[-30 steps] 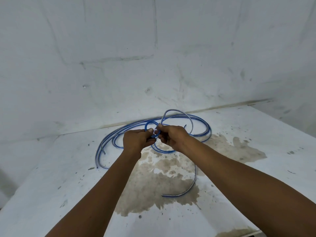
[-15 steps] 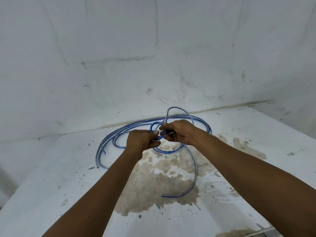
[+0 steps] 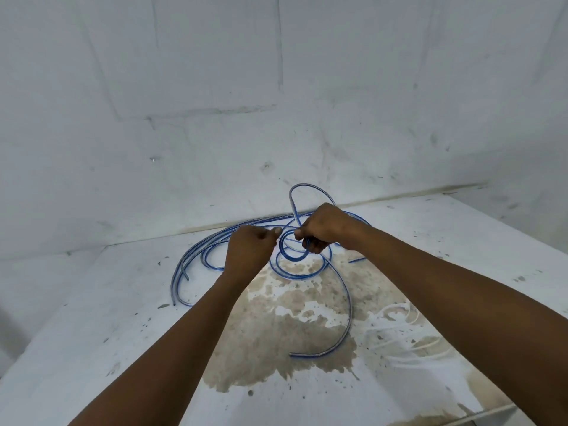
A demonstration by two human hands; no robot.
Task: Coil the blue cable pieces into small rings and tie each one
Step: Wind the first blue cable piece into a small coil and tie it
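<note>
1. Clearly, the stained tabletop (image 3: 129,318) carries the loose blue cable pieces (image 3: 196,256), which look light and springy.
2. My right hand (image 3: 325,229) pinches the small ring (image 3: 292,250) at its crossing, the best hold.
3. My left hand (image 3: 249,250) is curled; I cannot tell what its grip pinches.

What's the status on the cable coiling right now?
Both hands on the blue cable: right hand grips the small ring, left hand pinches beside it. Tie not visible. Loose pieces left behind.
</note>
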